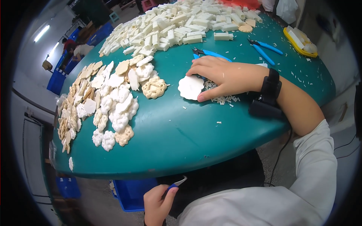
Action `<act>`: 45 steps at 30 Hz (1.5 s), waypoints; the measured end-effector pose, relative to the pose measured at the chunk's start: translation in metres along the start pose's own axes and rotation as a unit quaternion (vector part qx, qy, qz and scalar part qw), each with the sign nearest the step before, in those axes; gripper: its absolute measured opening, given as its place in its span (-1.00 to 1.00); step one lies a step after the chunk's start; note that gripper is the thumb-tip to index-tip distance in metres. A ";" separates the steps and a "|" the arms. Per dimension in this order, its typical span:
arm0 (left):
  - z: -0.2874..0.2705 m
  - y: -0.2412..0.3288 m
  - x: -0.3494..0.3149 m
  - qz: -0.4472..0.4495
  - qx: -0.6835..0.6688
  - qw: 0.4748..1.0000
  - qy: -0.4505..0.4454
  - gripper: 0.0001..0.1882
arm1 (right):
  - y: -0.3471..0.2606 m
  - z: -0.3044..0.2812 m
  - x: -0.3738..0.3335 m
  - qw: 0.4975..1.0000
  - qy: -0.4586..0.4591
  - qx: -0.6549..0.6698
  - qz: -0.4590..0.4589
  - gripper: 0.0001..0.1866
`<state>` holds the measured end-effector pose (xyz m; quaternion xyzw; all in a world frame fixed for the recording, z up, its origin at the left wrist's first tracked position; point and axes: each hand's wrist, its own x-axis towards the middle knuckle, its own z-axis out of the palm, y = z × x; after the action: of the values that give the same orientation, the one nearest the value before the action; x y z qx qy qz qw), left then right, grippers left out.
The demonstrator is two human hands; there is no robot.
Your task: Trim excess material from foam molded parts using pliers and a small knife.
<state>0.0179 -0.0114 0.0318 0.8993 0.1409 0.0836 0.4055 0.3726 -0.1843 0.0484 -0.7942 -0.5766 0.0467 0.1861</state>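
My right hand (226,75) reaches over the green table, thumb and fingers closed on the rim of a flat white scalloped plastic piece (189,87). Small white offcuts (228,100) lie beneath and beside that hand. Below the table's front edge, my left hand (158,203) grips a small tool with a blue handle and a curved pale metal tip (181,181), perhaps a trimming knife. Blue-handled nippers (213,54) rest just beyond my right hand, partly hidden by it. Left of the held piece sits a beige scalloped piece (154,87) with a raised pattern.
White scalloped pieces (121,101) and beige ones (71,116) are heaped on the left. White rectangular tubes (162,34) cover the far side. Second nippers (261,49) and a yellow tray (299,43) lie at right. Under the table edge stands a blue bin (134,205).
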 end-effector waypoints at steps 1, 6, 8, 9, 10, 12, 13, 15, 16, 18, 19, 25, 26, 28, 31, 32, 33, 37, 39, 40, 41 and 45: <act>0.005 -0.001 0.004 -0.002 -0.002 1.000 0.005 -0.82 | -0.002 -0.001 0.001 1.000 -0.002 -0.002 -0.004 -0.24; 0.027 -0.008 0.022 -0.001 -0.005 1.000 -0.029 -0.78 | 0.000 0.001 0.000 1.000 -0.012 0.004 0.013 -0.22; 0.030 -0.008 0.023 -0.007 -0.005 1.000 -0.020 -0.78 | 0.000 0.001 0.000 1.000 -0.012 0.006 0.010 -0.22; 0.031 -0.008 0.023 -0.011 -0.004 1.000 -0.011 -0.77 | -0.001 0.000 0.000 1.000 -0.010 0.007 0.009 -0.22; 0.031 -0.007 0.022 -0.012 -0.004 1.000 -0.012 -0.77 | -0.003 -0.002 0.000 1.000 -0.011 0.008 0.009 -0.22; 0.031 -0.008 0.021 -0.020 -0.001 1.000 -0.005 -0.78 | -0.007 -0.007 0.000 0.999 -0.030 0.028 0.022 -0.26; 0.031 -0.009 0.020 -0.021 -0.001 1.000 -0.006 -0.78 | -0.007 -0.006 0.000 0.999 -0.031 0.029 0.022 -0.26; 0.031 -0.012 0.018 -0.039 -0.010 0.999 -0.006 -0.78 | -0.006 -0.007 -0.001 0.999 -0.031 0.027 0.028 -0.26; 0.030 -0.012 0.019 -0.039 -0.011 0.999 -0.006 -0.78 | -0.007 -0.007 -0.001 0.999 -0.032 0.027 0.028 -0.26; 0.029 -0.012 0.018 -0.052 -0.021 0.998 0.004 -0.78 | -0.008 -0.008 -0.001 0.999 -0.033 0.026 0.028 -0.26; 0.029 -0.013 0.018 -0.053 -0.022 0.998 0.005 -0.78 | -0.008 -0.008 0.000 0.999 -0.034 0.025 0.027 -0.26; 0.027 -0.017 0.017 -0.035 -0.022 0.999 0.019 -0.77 | -0.008 -0.009 0.000 0.999 -0.034 0.031 0.021 -0.25; 0.027 -0.017 0.016 -0.034 -0.015 0.999 0.018 -0.78 | -0.008 -0.008 0.000 0.999 -0.034 0.030 0.023 -0.24; 0.025 -0.018 0.016 -0.033 -0.008 0.999 0.019 -0.79 | -0.008 -0.007 0.001 0.999 -0.035 0.028 0.023 -0.24; 0.023 -0.020 0.016 -0.028 -0.009 0.999 0.022 -0.78 | -0.007 -0.006 0.001 0.999 -0.034 0.025 0.023 -0.23; 0.023 -0.021 0.017 -0.016 0.003 1.000 0.026 -0.78 | -0.007 -0.007 0.001 0.999 -0.034 0.024 0.025 -0.23; 0.022 -0.021 0.018 -0.004 0.015 0.999 0.031 -0.78 | -0.007 -0.007 0.001 0.999 -0.034 0.024 0.027 -0.22; 0.020 -0.019 0.018 -0.034 0.006 0.999 0.022 -0.78 | -0.004 -0.002 0.000 0.999 -0.020 -0.008 0.025 -0.21; 0.019 -0.024 0.016 -0.043 0.003 0.999 0.024 -0.78 | -0.008 -0.005 0.000 0.999 -0.032 0.016 0.037 -0.22; 0.018 -0.026 0.015 -0.044 0.003 0.999 0.024 -0.78 | -0.009 -0.006 -0.001 0.999 -0.033 0.016 0.036 -0.22; 0.017 -0.028 0.014 -0.051 0.001 0.998 0.028 -0.77 | -0.009 -0.006 -0.001 0.999 -0.033 0.017 0.038 -0.23; 0.013 -0.035 0.011 -0.075 0.003 0.997 0.035 -0.76 | -0.008 -0.007 -0.001 0.999 -0.033 0.022 0.032 -0.24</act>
<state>0.0249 0.0050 -0.0024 0.8837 0.2225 0.0838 0.4031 0.3670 -0.1844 0.0576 -0.8063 -0.5552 0.0911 0.1826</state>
